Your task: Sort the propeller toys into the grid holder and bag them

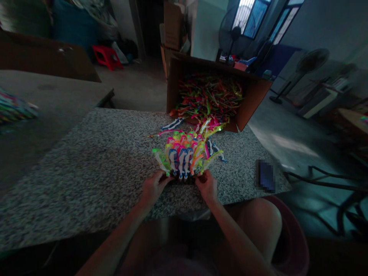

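Observation:
A fanned bunch of bright plastic strips point(185, 151) in green, blue, pink and orange lies on the speckled stone table point(86, 161) near its front edge. My left hand point(153, 188) pinches the bunch at its near left end. My right hand point(206, 184) grips the near right end, fingers curled. More loose strips point(172, 124) trail from the bunch back toward a cardboard box point(253, 96) lying open on its side, full of the same coloured pieces.
A dark blurred item point(266, 175) lies at the table's right edge. Another table point(43, 99) with colourful stock point(13, 107) stands to the left. A red stool point(107, 56), cartons and standing fans point(312, 63) are behind. My knee shows below the table edge.

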Demonstrator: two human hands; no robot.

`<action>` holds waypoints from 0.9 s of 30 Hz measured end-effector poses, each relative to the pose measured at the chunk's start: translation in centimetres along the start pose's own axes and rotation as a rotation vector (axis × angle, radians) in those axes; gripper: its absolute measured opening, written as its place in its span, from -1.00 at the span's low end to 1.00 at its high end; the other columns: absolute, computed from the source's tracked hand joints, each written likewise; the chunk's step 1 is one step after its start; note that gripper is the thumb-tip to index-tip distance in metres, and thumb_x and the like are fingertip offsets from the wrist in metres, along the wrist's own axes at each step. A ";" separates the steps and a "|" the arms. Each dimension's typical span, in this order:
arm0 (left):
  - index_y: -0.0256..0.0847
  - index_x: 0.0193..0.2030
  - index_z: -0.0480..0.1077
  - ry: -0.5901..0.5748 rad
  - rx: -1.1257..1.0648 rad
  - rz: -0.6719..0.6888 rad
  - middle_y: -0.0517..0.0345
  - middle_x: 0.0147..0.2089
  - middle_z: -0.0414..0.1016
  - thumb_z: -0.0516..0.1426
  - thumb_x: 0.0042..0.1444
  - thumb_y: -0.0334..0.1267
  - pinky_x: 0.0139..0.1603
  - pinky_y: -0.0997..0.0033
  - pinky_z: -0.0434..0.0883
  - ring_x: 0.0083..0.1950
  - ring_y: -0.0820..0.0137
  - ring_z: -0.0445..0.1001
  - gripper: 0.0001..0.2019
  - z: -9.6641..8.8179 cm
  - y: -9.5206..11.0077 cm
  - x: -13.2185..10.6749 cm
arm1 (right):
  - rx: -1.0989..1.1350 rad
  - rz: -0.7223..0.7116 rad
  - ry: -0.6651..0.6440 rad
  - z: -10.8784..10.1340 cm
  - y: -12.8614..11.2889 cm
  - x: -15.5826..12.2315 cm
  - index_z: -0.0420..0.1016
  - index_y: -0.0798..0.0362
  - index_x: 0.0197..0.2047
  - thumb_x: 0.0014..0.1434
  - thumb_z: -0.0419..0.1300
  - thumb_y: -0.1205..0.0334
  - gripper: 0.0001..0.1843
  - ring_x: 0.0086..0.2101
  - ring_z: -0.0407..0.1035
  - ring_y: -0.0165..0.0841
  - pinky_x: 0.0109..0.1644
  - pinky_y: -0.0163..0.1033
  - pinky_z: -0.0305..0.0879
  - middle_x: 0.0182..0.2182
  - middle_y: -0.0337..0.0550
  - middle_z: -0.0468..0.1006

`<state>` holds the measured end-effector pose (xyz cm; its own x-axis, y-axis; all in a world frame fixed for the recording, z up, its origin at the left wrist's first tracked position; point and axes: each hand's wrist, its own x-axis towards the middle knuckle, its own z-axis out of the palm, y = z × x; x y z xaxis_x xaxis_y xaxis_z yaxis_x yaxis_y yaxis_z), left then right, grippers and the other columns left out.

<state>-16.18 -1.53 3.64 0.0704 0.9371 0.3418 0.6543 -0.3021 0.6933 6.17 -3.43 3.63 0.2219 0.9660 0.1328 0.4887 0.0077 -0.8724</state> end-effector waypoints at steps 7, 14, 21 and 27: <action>-0.15 -0.32 0.23 -0.053 0.143 0.101 0.10 -0.32 0.51 0.02 0.17 -0.14 -0.31 0.40 0.43 -0.32 0.31 0.53 -0.85 0.7 -0.6 0.1 | -0.207 -0.011 -0.068 -0.4 -1.3 0.6 0.37 0.01 -0.29 0.05 0.18 0.30 -0.89 -0.38 0.52 -0.35 -0.25 -0.34 0.33 -0.42 -0.24 0.61; -0.13 -0.21 0.25 -0.105 0.116 0.062 0.13 -0.27 0.56 0.03 0.16 -0.15 -0.32 0.40 0.43 -0.31 0.29 0.55 -0.86 0.6 -0.4 0.5 | -0.435 -0.031 -0.099 -0.1 -2.5 1.4 0.39 0.03 -0.25 0.04 0.19 0.34 -0.84 -0.36 0.52 -0.32 -0.27 -0.34 0.28 -0.39 -0.20 0.62; -0.13 -0.33 0.25 -0.105 0.109 0.114 0.15 -0.33 0.54 0.04 0.14 -0.09 -0.30 0.40 0.43 -0.32 0.30 0.53 -0.83 0.5 -1.4 0.2 | -0.465 -0.016 -0.157 0.0 -2.2 1.8 0.39 0.05 -0.22 0.02 0.20 0.30 -0.80 -0.36 0.51 -0.30 -0.30 -0.34 0.27 -0.40 -0.19 0.61; -0.13 -0.36 0.26 -0.085 0.130 0.084 0.18 -0.40 0.51 0.03 0.14 -0.10 -0.36 0.41 0.41 -0.41 0.34 0.49 -0.83 0.7 -1.0 0.1 | -0.511 0.016 -0.129 0.6 -2.1 1.5 0.38 0.08 -0.17 0.05 0.19 0.28 -0.77 -0.37 0.51 -0.25 -0.30 -0.30 0.30 -0.42 -0.13 0.59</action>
<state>-16.31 -0.97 2.53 0.1888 0.9226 0.3364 0.7349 -0.3600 0.5748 4.97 -1.88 5.43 0.1431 0.9891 0.0345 0.8425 -0.1035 -0.5286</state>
